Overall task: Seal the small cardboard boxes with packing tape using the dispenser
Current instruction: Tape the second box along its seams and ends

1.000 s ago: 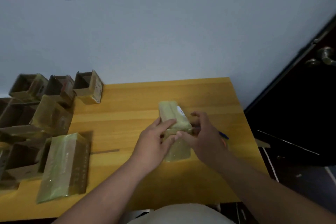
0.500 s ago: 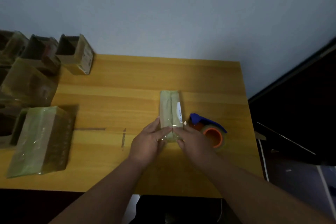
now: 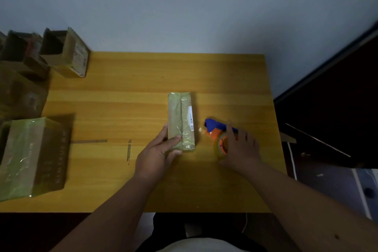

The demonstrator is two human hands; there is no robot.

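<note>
A small cardboard box [image 3: 181, 116], wrapped in clear tape with a white label on its right side, lies lengthwise in the middle of the wooden table [image 3: 143, 80]. My left hand [image 3: 157, 153] holds its near end, thumb across the top and fingers along the left side. To the right of the box sits the tape dispenser [image 3: 212, 127], with a blue handle and an orange roll core. My right hand [image 3: 239, 149] lies over the roll, fingers curled across the top and thumb at the near side. Part of the roll is hidden under that hand.
A larger taped box [image 3: 30, 159] stands at the left edge. Several open cardboard boxes [image 3: 65, 53] crowd the back left corner. Two dark strips [image 3: 90, 141] mark the tabletop left of my left hand. A dark door [image 3: 327, 108] is on the right, past the table edge.
My right hand left the near end of the small box and moved right onto the tape dispenser. My left hand stayed on the box. The box lies flat where it was.
</note>
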